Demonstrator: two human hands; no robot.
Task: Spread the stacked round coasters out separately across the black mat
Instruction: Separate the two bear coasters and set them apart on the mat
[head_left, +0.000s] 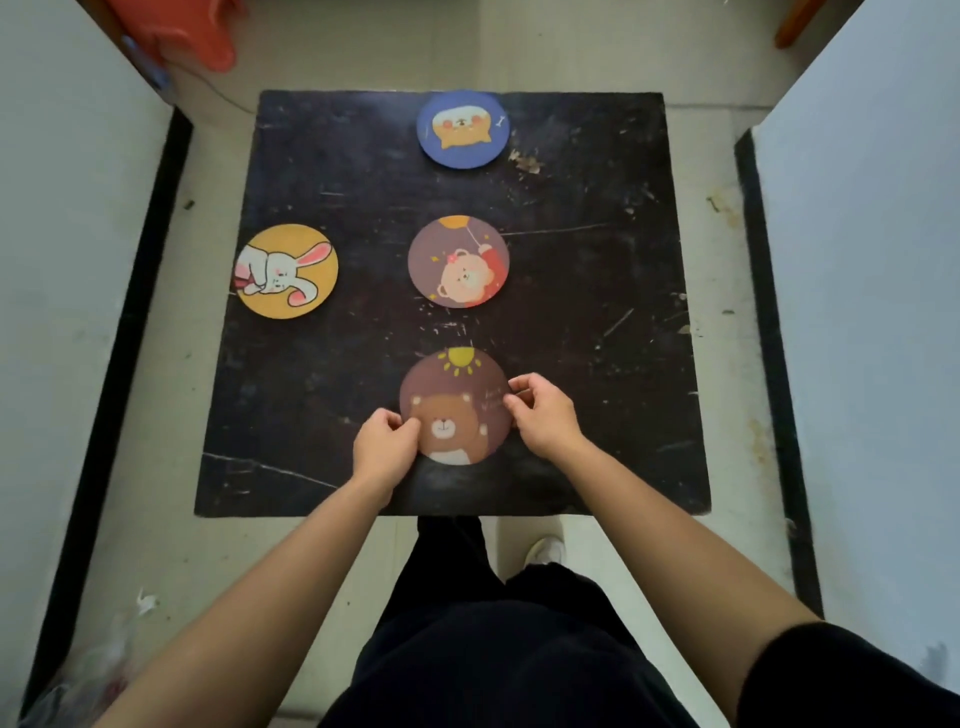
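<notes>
A scratched black mat (597, 338) lies on the floor. Three round coasters rest apart on it: a blue one with a dog (462, 129) at the far edge, a yellow one with a rabbit (287, 270) at the left edge, a brown one with a bear and balloon (458, 261) in the middle. Near the front, a brown coaster with a bear and sun (453, 402) is pinched at its left rim by my left hand (386, 448) and at its right rim by my right hand (545, 414). I cannot tell whether more coasters lie beneath it.
White panels with black edging stand to the left (62, 270) and right (862, 270) of the mat. An orange plastic stool (187, 31) sits at the far left. My dark trousers and a white shoe (545, 551) are just in front of the mat.
</notes>
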